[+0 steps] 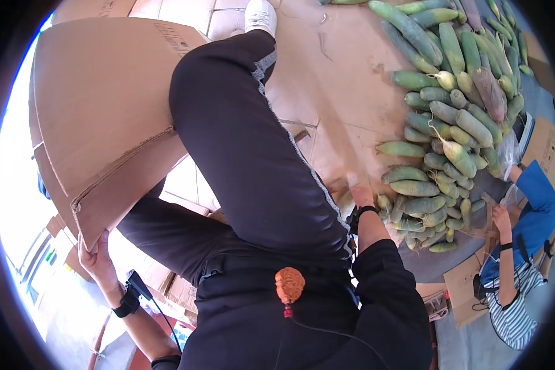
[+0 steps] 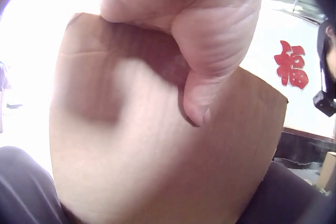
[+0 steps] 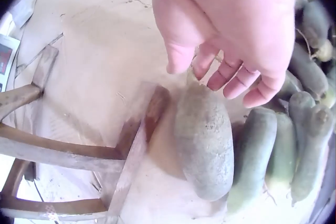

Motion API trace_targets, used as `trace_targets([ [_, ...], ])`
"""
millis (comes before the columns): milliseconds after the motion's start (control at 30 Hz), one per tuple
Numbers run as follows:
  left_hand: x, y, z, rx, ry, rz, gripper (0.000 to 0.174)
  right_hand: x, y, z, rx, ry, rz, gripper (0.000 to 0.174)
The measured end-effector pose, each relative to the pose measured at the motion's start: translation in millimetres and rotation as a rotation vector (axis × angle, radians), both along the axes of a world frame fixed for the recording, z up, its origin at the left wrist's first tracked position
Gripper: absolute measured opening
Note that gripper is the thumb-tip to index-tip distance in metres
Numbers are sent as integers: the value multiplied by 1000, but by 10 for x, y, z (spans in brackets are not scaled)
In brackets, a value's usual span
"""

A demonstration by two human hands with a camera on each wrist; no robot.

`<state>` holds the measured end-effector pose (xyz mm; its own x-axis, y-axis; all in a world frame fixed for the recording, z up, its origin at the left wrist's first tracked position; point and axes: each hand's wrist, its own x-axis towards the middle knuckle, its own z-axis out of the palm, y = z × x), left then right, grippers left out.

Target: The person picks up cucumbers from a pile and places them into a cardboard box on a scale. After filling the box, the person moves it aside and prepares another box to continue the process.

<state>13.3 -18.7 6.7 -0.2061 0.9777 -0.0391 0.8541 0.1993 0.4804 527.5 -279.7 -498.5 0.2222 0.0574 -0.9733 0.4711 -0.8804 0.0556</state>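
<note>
Our left hand (image 1: 97,260) gripping a box (image 1: 108,105) edge, right hand (image 3: 231,35) pinching a radish (image 3: 205,145), open floor (image 1: 319,117) at that hand's eleven o'clock, radish pile (image 1: 468,123) at two

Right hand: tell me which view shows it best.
Right wrist view: the right hand is close up, thumb and fingers at the top of a radish. The head view shows it small, from above; the left wrist view lacks it.
</note>
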Motion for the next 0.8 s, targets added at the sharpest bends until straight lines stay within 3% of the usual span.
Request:
trace_targets([
  [133,-49,-30,16,0,66,19,32,-102,181,255,35,-10,176,43],
  [200,-27,-22,22,-16,85,-29,34,-202,170,314,372,-164,141,38],
  [333,-18,-31,9,-12,46,-15,33,-223,269,257,218,-87,125,43],
  [433,-89,-55,10,7,108,-1,33,-224,230,124,212,-65,129,36],
  [500,-92,-60,15,1,101,10,31,-217,176,-64,199,-64,444,29],
  [600,-52,-45,30,-25,142,-27,31,-251,524,456,171,-188,359,26],
  [633,-34,-38,24,-23,145,-25,31,-206,452,360,174,-186,361,26],
  [700,18,-35,9,37,178,13,26,-68,159,-45,343,28,778,25],
  [733,86,-15,20,48,186,23,26,7,179,140,472,44,837,24],
  [800,306,56,40,35,234,-6,19,88,-65,17,695,-47,596,19],
])
